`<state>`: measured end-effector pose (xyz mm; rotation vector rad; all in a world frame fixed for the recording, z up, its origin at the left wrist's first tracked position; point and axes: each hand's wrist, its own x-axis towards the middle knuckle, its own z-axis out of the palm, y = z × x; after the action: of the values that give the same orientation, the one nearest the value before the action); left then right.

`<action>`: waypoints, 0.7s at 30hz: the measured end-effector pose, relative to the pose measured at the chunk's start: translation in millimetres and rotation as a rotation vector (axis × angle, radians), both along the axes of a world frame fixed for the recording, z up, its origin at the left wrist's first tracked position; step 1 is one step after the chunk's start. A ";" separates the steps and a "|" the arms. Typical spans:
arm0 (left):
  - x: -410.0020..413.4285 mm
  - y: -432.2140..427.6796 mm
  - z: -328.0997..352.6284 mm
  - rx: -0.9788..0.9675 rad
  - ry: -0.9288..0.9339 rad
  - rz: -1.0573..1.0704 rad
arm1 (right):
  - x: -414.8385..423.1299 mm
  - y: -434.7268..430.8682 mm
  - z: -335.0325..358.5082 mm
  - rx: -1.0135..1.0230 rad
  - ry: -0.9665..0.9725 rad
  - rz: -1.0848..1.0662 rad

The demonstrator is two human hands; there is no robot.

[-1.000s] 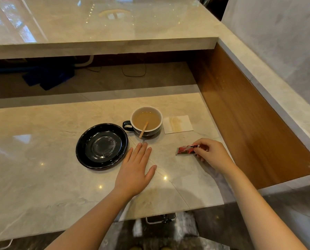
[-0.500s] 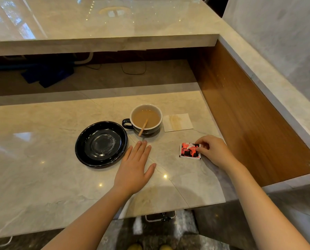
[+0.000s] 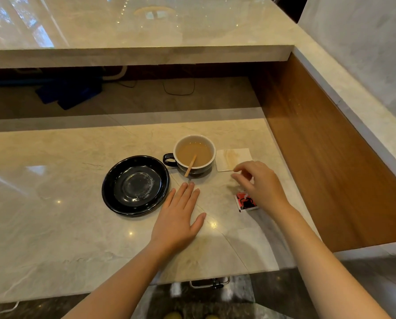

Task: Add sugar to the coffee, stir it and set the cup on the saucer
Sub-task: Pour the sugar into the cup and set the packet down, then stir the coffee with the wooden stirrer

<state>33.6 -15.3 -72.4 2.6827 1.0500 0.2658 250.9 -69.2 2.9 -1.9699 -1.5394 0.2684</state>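
Note:
A dark cup with a white inside holds milky coffee, and a wooden stirrer leans in it over the near rim. It stands on the marble counter just right of an empty black saucer. A red and black sugar packet lies flat on the counter to the right. My right hand hovers above the packet with fingers apart, holding nothing. My left hand rests flat on the counter, below the cup and beside the saucer.
A stained white napkin lies right of the cup. A wooden side wall bounds the counter on the right. A raised marble ledge overhangs the far side, with a blue object and cables in the shadow beneath.
My right hand has let go of the sugar packet, which now lies flat on the counter, and has lifted toward the cup. The left hand has stayed put.

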 end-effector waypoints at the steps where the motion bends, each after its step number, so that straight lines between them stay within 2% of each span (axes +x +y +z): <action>1: 0.3 0.0 -0.2 -0.003 0.000 0.002 | -8.6 6.2 4.0 0.019 -0.029 0.049; 6: 0.6 -0.2 -2.0 0.002 0.008 0.004 | -48.0 35.7 14.0 0.031 -0.119 0.308; 10: 1.7 0.6 -1.1 -0.002 0.003 0.007 | -61.9 53.8 18.1 0.034 -0.192 0.413; 15: 0.5 -0.4 -0.3 0.000 0.013 0.008 | -60.4 65.5 29.1 0.092 -0.185 0.412; 21: -0.1 -0.7 0.9 -0.001 0.011 -0.001 | -37.5 80.1 45.5 0.147 -0.160 0.267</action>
<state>33.4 -16.0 -71.5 2.6867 1.0521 0.2507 213.4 10.9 48.4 -1.7063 -1.8721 0.1031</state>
